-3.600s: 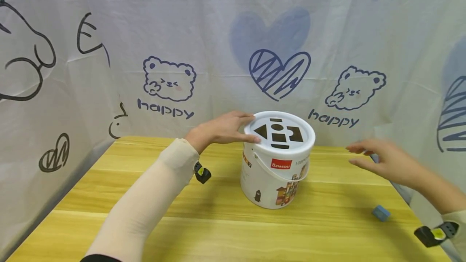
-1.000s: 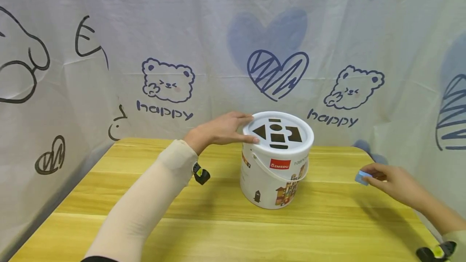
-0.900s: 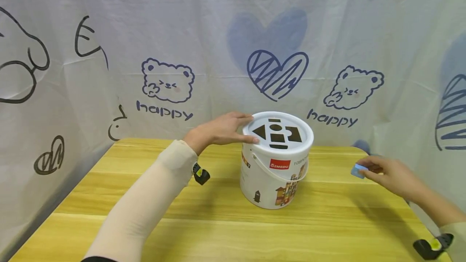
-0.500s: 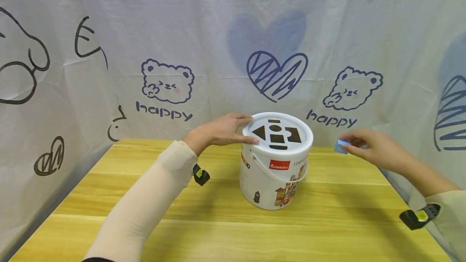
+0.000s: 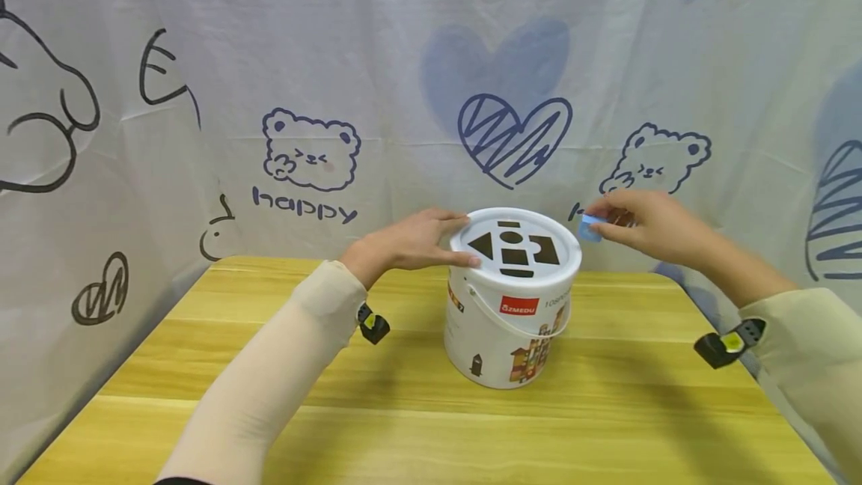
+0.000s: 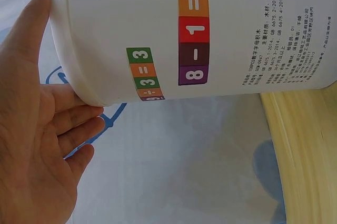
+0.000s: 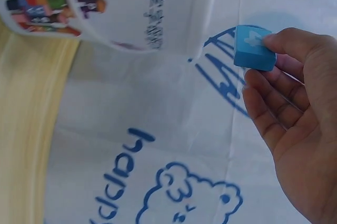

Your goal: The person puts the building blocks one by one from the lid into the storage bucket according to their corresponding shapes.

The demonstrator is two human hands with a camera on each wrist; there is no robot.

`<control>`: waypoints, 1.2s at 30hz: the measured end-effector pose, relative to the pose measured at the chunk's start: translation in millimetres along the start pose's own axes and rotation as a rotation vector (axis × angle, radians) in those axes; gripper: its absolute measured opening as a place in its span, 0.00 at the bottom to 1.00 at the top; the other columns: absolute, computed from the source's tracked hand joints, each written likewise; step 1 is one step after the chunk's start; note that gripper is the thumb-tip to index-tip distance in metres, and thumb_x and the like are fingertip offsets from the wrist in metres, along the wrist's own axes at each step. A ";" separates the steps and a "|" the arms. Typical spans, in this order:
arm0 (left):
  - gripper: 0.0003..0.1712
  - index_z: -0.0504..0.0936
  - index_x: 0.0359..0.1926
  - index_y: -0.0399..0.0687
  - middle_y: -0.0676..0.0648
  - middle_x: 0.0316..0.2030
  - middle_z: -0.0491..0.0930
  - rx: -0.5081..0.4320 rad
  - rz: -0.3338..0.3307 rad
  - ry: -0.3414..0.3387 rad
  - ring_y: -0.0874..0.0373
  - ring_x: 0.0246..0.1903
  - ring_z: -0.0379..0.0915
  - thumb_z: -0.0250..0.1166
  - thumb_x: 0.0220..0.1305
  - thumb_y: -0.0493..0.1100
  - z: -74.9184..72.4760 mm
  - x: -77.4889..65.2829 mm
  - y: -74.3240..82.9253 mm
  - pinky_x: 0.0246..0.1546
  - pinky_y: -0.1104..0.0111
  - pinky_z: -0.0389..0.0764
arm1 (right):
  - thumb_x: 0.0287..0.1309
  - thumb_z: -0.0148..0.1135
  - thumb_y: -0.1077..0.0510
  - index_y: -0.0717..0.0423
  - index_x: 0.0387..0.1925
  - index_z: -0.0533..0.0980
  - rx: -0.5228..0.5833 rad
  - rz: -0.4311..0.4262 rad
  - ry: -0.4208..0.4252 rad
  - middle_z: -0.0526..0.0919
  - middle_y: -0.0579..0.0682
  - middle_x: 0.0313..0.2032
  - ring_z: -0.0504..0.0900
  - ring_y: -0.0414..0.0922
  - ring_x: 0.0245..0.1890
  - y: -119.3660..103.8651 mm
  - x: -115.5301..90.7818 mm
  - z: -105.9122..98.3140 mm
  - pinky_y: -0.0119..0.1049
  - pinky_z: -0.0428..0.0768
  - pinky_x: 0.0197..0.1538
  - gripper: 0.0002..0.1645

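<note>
A white bucket (image 5: 494, 343) stands upright in the head view, its lid (image 5: 465, 227) cut with a triangle, a circle, a square and several other openings. My left hand (image 5: 414, 239) rests on the lid's left rim, thumb and fingers spread. In the left wrist view, that hand (image 6: 47, 145) touches the rim with its fingers held loosely. Just right of the lid, my right hand (image 5: 649, 227) pinches a small blue toy block (image 5: 590, 227) in the air. The right wrist view shows the block (image 7: 254, 58) between thumb and fingers, with a pale mark on its face.
The bucket sits on a yellow wood-grain table (image 5: 377, 425). Its white carrying handle (image 5: 501, 322) hangs down across the front. Behind and to the sides hangs a white cloth (image 5: 390, 43) printed with hearts and bears.
My right hand has picked the blue block up off the table at the right and brought it up and left to beside the lid. My left hand has stayed on the rim.
</note>
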State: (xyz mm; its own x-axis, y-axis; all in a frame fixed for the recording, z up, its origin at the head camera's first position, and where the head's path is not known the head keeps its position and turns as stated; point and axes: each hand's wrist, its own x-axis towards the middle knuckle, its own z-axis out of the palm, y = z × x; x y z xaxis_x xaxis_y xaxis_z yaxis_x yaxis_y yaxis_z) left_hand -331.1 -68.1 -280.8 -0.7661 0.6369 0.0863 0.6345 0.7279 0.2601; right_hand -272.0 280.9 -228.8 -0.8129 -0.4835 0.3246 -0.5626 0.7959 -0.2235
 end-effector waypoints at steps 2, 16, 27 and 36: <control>0.56 0.57 0.76 0.54 0.49 0.74 0.54 0.004 0.000 0.001 0.49 0.72 0.49 0.54 0.55 0.80 0.3 0.2 -0.4 0.70 0.49 0.52 | 0.65 0.63 0.55 0.59 0.49 0.80 0.003 0.001 -0.011 0.84 0.49 0.40 0.81 0.48 0.42 -5.4 9.0 -1.5 0.50 0.81 0.47 0.15; 0.57 0.57 0.76 0.54 0.50 0.74 0.55 -0.001 0.004 0.001 0.50 0.72 0.48 0.54 0.54 0.81 0.7 0.2 -0.9 0.70 0.50 0.52 | 0.67 0.61 0.52 0.59 0.54 0.79 0.064 0.064 -0.147 0.84 0.54 0.45 0.81 0.51 0.45 -28.1 65.3 3.1 0.50 0.82 0.46 0.19; 0.56 0.57 0.76 0.54 0.48 0.74 0.55 0.001 -0.001 -0.004 0.49 0.72 0.49 0.54 0.55 0.80 1.2 1.2 -0.7 0.70 0.51 0.54 | 0.66 0.62 0.53 0.58 0.51 0.81 0.072 0.061 -0.181 0.84 0.54 0.45 0.82 0.51 0.44 -30.7 98.8 22.6 0.49 0.81 0.48 0.17; 0.55 0.57 0.76 0.54 0.48 0.74 0.55 0.002 -0.007 -0.005 0.49 0.72 0.50 0.54 0.56 0.79 0.6 1.4 0.0 0.69 0.50 0.55 | 0.63 0.64 0.58 0.59 0.46 0.82 0.056 0.027 -0.194 0.85 0.51 0.39 0.81 0.49 0.41 -21.3 111.2 40.9 0.47 0.80 0.50 0.12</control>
State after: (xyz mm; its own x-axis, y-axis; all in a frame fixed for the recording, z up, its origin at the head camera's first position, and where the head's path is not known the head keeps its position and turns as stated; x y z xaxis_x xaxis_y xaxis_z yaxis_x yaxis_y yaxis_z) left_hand -332.1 -67.0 -281.3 -0.7699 0.6333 0.0794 0.6294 0.7327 0.2587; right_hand -356.6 195.2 -225.5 -0.8384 -0.5279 0.1359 -0.5435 0.7905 -0.2824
